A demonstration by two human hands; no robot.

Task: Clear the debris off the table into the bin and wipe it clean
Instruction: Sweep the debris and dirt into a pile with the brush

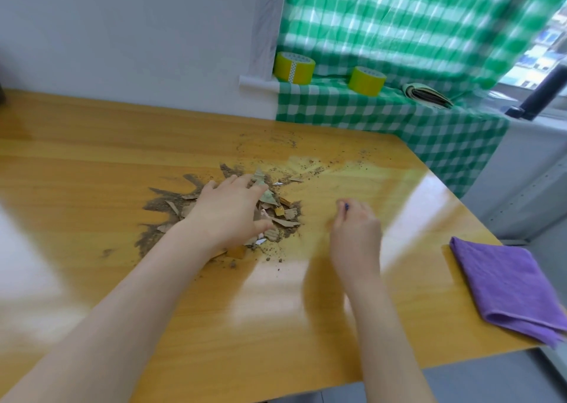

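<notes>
Debris: a pile of loose soil and paper scraps [287, 215] is lying mid-table [92, 163], partly under the left hand [227, 212].
Handling: judged light, dry and crumbly. Pinching is likely scattering grains, so raking or cupping from the outer edge is suiting it better.
Left hand: is resting on the pile, fingers spread and fairly straight.
Right hand [356, 230]: is hovering just right of the pile, apart from it. It is blurred with fingers curled, so its hold cannot be told.
Cloth: a purple cloth [509, 286] is lying near the table's right edge.
</notes>
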